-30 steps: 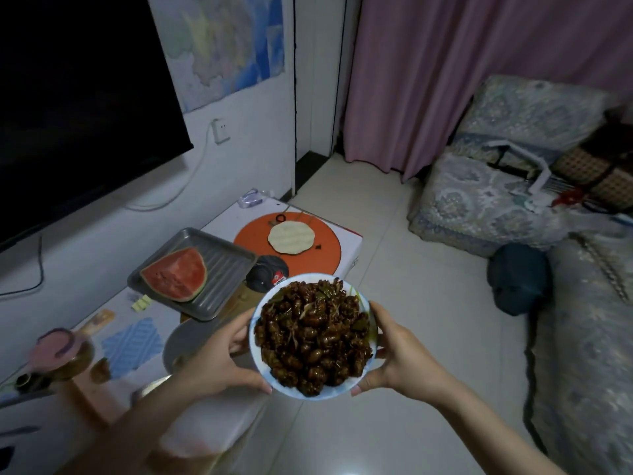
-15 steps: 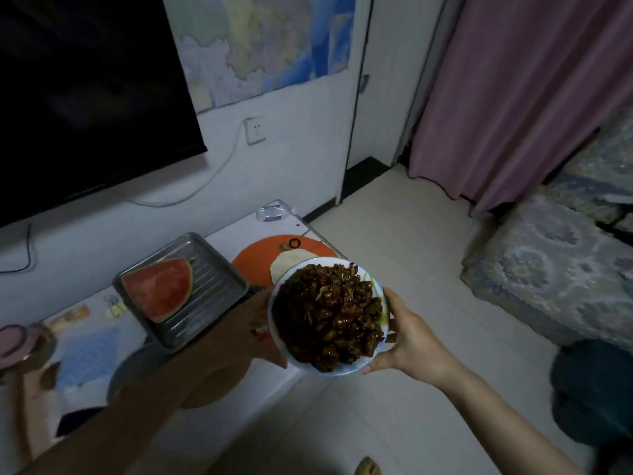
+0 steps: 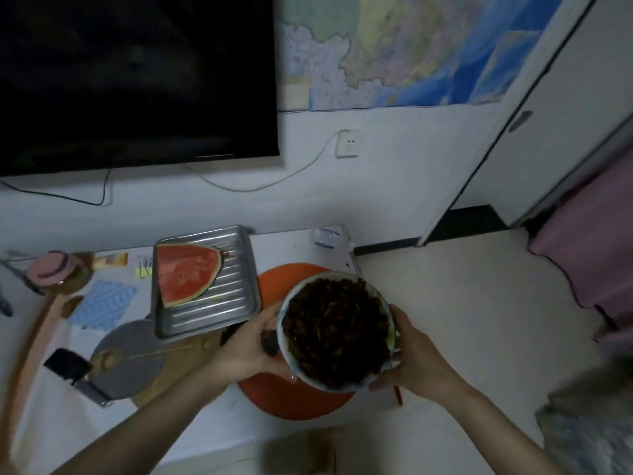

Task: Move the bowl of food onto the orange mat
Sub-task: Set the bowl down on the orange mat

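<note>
Now carrying bowl of food [image 3: 337,332] in both hands: left hand [image 3: 251,347] at 9 o'clock, right hand [image 3: 412,359] at 3, fingers wrapped on rim. Bowl held above orange mat [image 3: 284,399] on counter [image 3: 205,423]; contact unclear. Next: lower level, centre, release.

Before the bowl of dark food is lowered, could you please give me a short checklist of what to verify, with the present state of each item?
1. Grip: left hand and right hand both cup the white bowl of dark cooked food: ok.
2. Position: bowl is over the round orange mat: ok.
3. Landing spot free: the bowl hides the middle of the mat: cannot tell.
4. Bowl level: food sits within the rim, nothing spilling: ok.
5. Neighbours: the ribbed metal tray holding the watermelon wedge sits close on the left; clearance cannot tell.
6. Contact with the mat: cannot tell.
</note>
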### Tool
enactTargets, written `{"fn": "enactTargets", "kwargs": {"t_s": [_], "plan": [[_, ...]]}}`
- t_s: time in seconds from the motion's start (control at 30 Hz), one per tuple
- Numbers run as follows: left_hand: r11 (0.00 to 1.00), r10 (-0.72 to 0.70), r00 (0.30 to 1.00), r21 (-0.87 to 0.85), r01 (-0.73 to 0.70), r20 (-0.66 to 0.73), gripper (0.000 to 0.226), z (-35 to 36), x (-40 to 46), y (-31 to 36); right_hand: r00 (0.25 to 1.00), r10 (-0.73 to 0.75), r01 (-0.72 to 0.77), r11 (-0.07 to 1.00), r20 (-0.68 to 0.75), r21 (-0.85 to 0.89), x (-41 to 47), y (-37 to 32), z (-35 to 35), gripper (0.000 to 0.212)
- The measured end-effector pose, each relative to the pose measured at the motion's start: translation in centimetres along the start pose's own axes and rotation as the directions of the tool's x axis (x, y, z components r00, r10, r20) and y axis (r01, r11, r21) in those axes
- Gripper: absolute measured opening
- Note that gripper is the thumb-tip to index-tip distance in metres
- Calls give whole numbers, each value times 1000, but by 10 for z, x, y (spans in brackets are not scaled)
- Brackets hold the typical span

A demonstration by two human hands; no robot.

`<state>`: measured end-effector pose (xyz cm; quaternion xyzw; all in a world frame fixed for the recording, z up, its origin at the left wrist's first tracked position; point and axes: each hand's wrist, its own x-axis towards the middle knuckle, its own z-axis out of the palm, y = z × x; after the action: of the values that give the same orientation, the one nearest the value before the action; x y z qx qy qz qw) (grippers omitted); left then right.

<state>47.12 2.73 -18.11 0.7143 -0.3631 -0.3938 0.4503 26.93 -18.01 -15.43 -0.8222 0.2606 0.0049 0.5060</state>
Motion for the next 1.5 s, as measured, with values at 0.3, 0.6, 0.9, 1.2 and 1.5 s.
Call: {"fn": "enactTargets", "kwargs": {"t_s": [0.3,0.6,0.9,1.2,1.5], "plan": [[995,-94,979,-46,87,-183,115,21,91,-22,978,-86,111,986,192,-121,135,45,-61,106],[927,-356,793,-294,232,-495,117,90,137,-65,788,-113,227,967,606,-115,271,104,-70,108],[829,-559,490,-467,308,-669,113,174,176,-116,473,-96,441,886,876,-141,369,153,-33,115],[752,-652,258,-564,342,-713,114,219,183,-164,342,-116,570,814,933,-108,389,191,25,113],[719,-686,177,-620,314,-706,115,235,188,-185,354,-117,642,751,928,-150,391,206,47,115]]}}
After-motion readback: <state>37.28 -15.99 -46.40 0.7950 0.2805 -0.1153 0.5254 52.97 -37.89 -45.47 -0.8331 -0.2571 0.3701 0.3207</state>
